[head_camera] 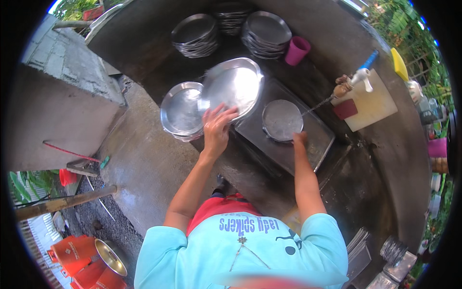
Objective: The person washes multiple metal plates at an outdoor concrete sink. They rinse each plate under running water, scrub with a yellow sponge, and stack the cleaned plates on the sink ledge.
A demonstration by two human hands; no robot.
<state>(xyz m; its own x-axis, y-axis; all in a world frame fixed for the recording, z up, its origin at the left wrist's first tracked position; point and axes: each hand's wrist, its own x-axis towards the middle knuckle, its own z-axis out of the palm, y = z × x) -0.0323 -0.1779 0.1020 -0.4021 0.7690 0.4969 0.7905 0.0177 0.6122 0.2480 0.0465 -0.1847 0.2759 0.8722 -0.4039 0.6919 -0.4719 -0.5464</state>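
My left hand (217,127) grips the near rim of a shiny round metal pan (231,85), tilted and catching bright light. That pan overlaps a stack of similar pans (180,106) to its left. Farther right, my right hand (299,137) holds the near edge of another round vessel (282,121) that looks full of water. A thin stream runs toward its right rim from a tap (343,89) with a white handle. Beneath this vessel lies a large rectangular metal tray (317,144); whether the two touch is unclear.
Stacks of round pans (195,30) stand along the back, beside a pink plastic cup (297,50). A pale cutting board (379,101) leans near the tap, with a dark red block (345,109) by it. Orange gas cylinders (72,253) are at lower left.
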